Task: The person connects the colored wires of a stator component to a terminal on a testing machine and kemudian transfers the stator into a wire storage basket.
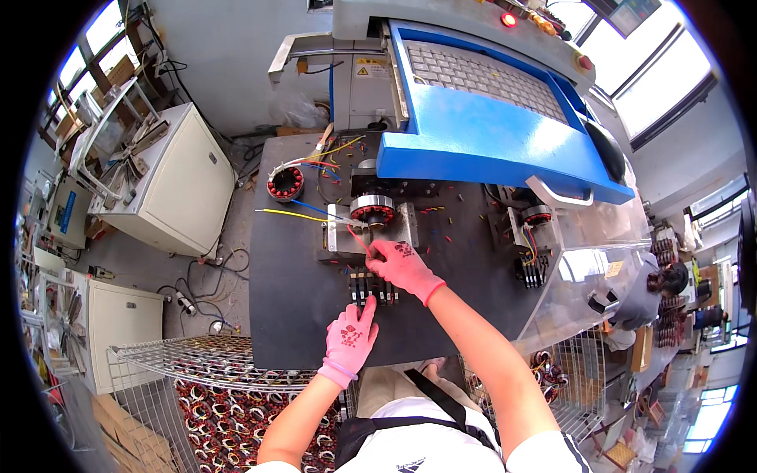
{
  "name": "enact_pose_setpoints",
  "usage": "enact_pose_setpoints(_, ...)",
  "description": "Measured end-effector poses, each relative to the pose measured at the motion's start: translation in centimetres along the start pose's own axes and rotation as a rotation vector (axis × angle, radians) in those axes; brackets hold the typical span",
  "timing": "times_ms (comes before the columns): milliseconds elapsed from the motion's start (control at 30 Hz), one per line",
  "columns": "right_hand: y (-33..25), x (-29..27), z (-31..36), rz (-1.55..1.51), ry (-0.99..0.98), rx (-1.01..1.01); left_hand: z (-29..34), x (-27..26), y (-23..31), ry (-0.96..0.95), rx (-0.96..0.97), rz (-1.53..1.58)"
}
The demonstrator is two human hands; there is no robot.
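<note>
My right hand (402, 266), in a pink glove, pinches a red wire (359, 239) in front of a metal fixture. The wire runs from a motor stator (372, 210) with red windings seated on that fixture (405, 226). A yellow wire (292, 214) and a blue wire (310, 208) from the same stator stretch out to the left. My left hand (350, 337), also gloved in pink, reaches its index finger onto a row of black terminal clips (363, 285). Its other fingers show only in part, and nothing appears held in it.
Another stator (285, 184) lies at the table's back left. A similar stator (537, 215) and clip row (533, 273) stand at the right, beside a clear panel (579, 272). A blue machine cover (473, 134) overhangs the back. Stators fill a wire basket (213, 363) below. A person (643, 296) is far right.
</note>
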State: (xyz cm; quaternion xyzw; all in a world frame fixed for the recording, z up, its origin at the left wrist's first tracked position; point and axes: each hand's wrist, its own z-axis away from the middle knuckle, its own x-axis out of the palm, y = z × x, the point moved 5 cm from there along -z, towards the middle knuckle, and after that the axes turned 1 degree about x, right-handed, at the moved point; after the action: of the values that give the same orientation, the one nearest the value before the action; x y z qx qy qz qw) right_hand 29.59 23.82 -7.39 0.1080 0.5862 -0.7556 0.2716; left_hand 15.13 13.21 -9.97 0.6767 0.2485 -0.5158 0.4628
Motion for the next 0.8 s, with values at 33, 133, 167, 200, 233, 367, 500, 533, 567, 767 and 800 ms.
enact_pose_setpoints(33, 0.0, 0.2, 0.1, 0.003, -0.005, -0.006, 0.2, 0.6, 0.1, -0.014, 0.000, -0.060)
enact_pose_setpoints(133, 0.1, 0.2, 0.1, 0.048, -0.008, -0.019, 0.2, 2.0, 0.1, -0.033, 0.013, -0.163)
enact_pose_setpoints(167, 0.3, 0.4, 0.0, 0.086, -0.006, -0.026, 0.2, 2.3, 0.0, -0.034, 0.018, -0.185)
enact_pose_setpoints(200, 0.6, 0.7, -0.2, 0.120, 0.022, -0.088, 0.3, 2.6, 0.0, -0.044, 0.019, -0.196)
enact_pose_setpoints(233, 0.7, 0.8, -0.2, 0.157, 0.053, -0.150, 0.4, 2.8, 0.0, -0.051, 0.021, -0.207)
enact_pose_setpoints(367, 1.2, 1.4, -0.3, 0.245, 0.102, -0.230, 0.3, 3.5, -0.2, -0.042, 0.031, -0.233)
enact_pose_setpoints(500, 1.6, 1.6, -0.1, 0.240, 0.114, -0.188, -0.5, 1.0, -0.5, 0.090, -0.010, 0.089)
enact_pose_setpoints(533, 1.6, 1.6, 0.3, 0.231, 0.137, -0.187, -1.3, -1.2, -1.3, 0.208, -0.044, 0.310)
enact_pose_setpoints(567, 1.6, 1.5, 0.5, 0.223, 0.160, -0.182, -2.4, -3.4, -2.5, 0.404, -0.111, 0.555)
enact_pose_setpoints(767, -2.0, 2.8, -0.1, -0.670, -0.152, 0.136, -9.7, -12.2, -6.2, 0.647, -0.154, 1.476)
enact_pose_setpoints(800, -2.5, 3.4, -0.7, -0.891, -0.267, 0.187, -10.1, -12.6, -5.9, 0.539, -0.091, 1.542)
